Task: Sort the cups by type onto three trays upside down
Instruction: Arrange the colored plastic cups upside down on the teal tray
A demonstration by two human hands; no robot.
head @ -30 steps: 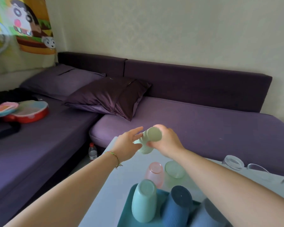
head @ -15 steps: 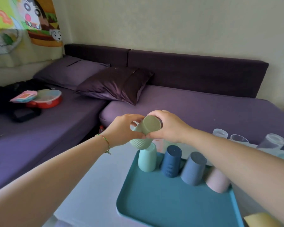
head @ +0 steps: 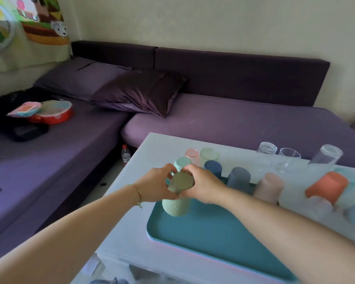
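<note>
A ribbed pale green cup (head: 177, 198) is upside down over the far left corner of the teal tray (head: 217, 238). My left hand (head: 155, 184) and my right hand (head: 203, 186) both grip it near its base. On the tray's far edge stand upside-down ribbed cups: a mint cup (head: 181, 163), a navy cup (head: 213, 168), a grey-blue cup (head: 238, 179) and a pink cup (head: 268, 187). Behind them on the white table (head: 127, 228) are a translucent pink cup (head: 192, 155) and a translucent green cup (head: 209, 156).
Clear glasses (head: 288, 158) stand at the table's far right, with an orange cup (head: 326, 186) and blurred cups beside them. A purple sofa (head: 234, 121) wraps behind and left. A water bottle (head: 125, 154) stands on the floor by the table's corner.
Both hands have brought the green cup down from in front of the sofa to the tray's far left corner, base up. The view has tilted down towards the table.
</note>
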